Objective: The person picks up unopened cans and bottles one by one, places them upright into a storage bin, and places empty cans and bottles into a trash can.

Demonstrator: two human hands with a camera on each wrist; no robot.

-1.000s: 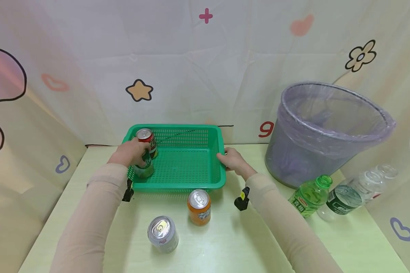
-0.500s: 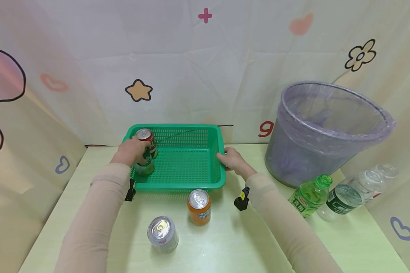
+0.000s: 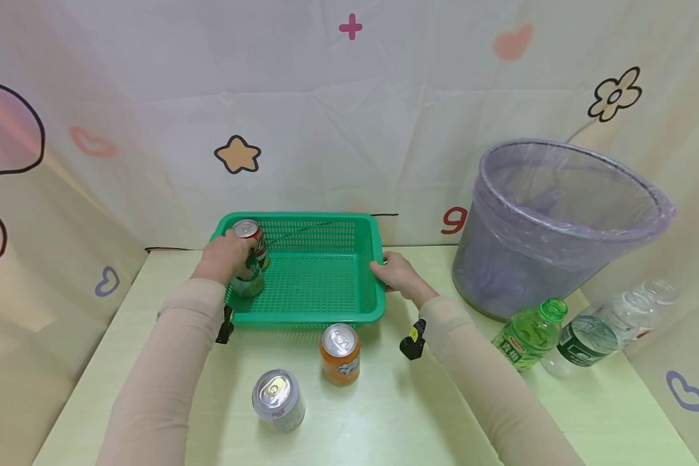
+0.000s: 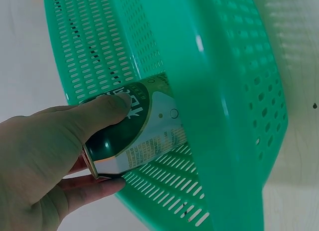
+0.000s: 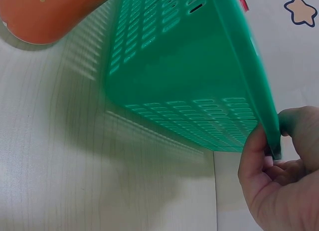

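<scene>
My left hand [image 3: 226, 257] grips a green-and-white drink can [image 4: 137, 123] from above, inside the left end of the green plastic basket [image 3: 309, 318]. Thumb and fingers lie round the can's upper part, and the hand hides its top in the head view. Just behind it in the basket stands a red can [image 3: 261, 243], partly covered by that hand. At the basket's right end, my right hand [image 5: 286, 178] pinches the rim, thumb on top and curled fingers beneath. In front of the basket, an orange can [image 3: 340, 362] and a pale grey can [image 3: 279, 402] stand upright on the table.
A bin [image 3: 495, 272] with a thin purple liner stands at the back right. In front of it are a green bottle [image 3: 530, 333] and clear bottles [image 3: 594, 336] at the table's right side. A patterned curtain [image 3: 326, 129] hangs close behind the basket.
My left hand and forearm have shifted slightly to the right, the green can moving a little with them inside the basket. The right hand stays at the basket's rim.
</scene>
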